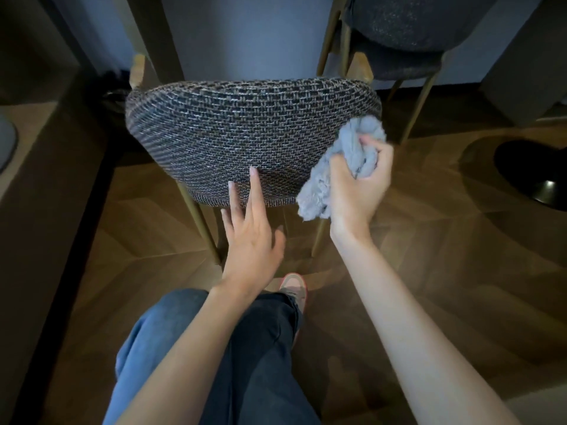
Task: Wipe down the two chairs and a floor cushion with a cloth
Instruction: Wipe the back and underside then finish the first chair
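Before us, on the brown herringbone wood floor point(429, 240), stands the dark woven-fabric chair with brass legs point(245, 133). Our left hand point(248, 237) reaches onto its near edge. To the right, our right hand point(359, 185) holds the crumpled pale blue cloth point(352, 154) against the chair's right edge. Behind it, to the right, stands a second dark upholstered chair point(408, 41). A black round base point(534, 173) sits far right.

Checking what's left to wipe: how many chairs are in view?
2. The woven chair stands right in front; a dark chair stands behind it at upper right. Others may be out of frame.
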`<state>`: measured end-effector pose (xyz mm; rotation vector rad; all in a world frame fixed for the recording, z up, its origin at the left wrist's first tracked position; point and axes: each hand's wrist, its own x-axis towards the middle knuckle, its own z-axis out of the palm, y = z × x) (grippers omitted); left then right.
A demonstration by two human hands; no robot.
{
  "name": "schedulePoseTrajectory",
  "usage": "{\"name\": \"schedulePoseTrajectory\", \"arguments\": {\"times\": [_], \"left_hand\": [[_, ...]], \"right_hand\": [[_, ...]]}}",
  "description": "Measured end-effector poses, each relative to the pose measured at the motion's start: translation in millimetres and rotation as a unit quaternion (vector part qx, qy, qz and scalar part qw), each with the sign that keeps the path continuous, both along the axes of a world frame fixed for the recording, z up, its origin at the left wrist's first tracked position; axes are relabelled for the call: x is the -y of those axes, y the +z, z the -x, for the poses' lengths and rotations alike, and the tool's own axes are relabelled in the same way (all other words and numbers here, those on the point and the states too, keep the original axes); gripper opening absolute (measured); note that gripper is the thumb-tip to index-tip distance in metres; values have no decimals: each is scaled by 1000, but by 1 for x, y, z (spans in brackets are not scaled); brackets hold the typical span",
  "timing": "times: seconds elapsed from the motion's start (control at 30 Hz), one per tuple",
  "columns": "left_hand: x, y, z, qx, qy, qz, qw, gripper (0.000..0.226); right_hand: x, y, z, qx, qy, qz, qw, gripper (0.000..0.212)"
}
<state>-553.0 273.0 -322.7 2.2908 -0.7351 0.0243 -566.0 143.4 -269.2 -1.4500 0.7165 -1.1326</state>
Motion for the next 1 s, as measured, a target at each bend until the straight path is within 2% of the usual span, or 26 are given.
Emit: {"name": "schedulePoseTrajectory", "arguments": {"times": [0.13, 0.2, 0.33, 0.43, 0.57, 0.77, 0.9, 1.0], "left_hand": [[-14, 7, -3, 65, 19, 67, 995, 88], [-20, 9, -6, 93, 35, 104, 990, 86], [-25, 8, -12, 106, 52, 133, 984, 85], [-24, 8, -13, 121, 44, 144, 981, 84], [-24, 6, -17, 116, 51, 142, 982, 83], [-22, 6, -17, 127, 56, 140, 980, 83], [-21, 6, -16, 130, 53, 130, 981, 82], [-24, 6, -15, 127, 52, 126, 983, 80]], "right_hand": [[-22, 24, 2, 41, 72, 55, 995, 21], [-24, 22, 6, 47, 83, 71, 993, 29], [-21, 17, 3, 89, 40, 39, 994, 39], [-29, 15, -10, 44, 21, 36, 998, 42], [-43, 3, -28, 12, -66, 88, 994, 39], [-43, -8, -40, 79, -120, 118, 983, 33], [-35, -43, -37, -1, -89, 138, 986, 27], [-30, -69, -23, -131, -19, 33, 991, 28]]}}
